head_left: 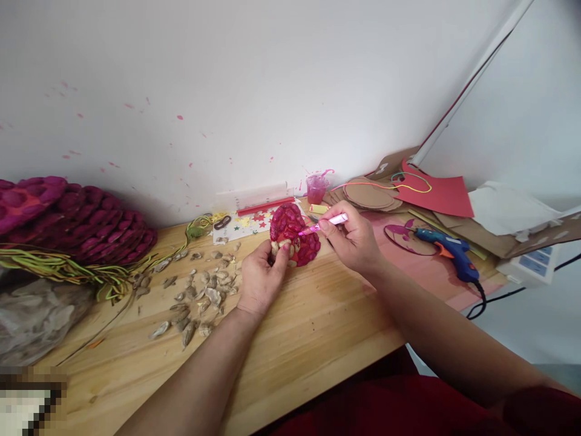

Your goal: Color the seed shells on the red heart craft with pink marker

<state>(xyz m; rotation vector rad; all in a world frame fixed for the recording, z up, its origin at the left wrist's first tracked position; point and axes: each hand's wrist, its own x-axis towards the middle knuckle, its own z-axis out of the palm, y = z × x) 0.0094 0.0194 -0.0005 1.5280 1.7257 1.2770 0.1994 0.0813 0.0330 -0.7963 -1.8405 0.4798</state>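
My left hand [263, 272] grips the lower left edge of a round piece [287, 221] covered in peanut shells. Most of its shells are painted glossy magenta; a few near my left thumb are bare tan. My right hand [351, 239] pinches a slim paintbrush [333, 222] with a pale handle, its pink-stained tip touching or just over the painted shells at the piece's right side. Loose peanut shells [213, 284] lie scattered on the wooden table left of my left hand. Behind the piece stands a clear cup [316, 189] stained with pink paint.
Stacked magenta shell-covered pieces [100, 224], green-yellow cords [59, 266] and a plastic bag [45, 315] fill the left side. At right are a blue glue gun [447, 248], cardboard discs [370, 192] and red paper [436, 188]. A star-patterned sheet [227, 233] lies near the wall.
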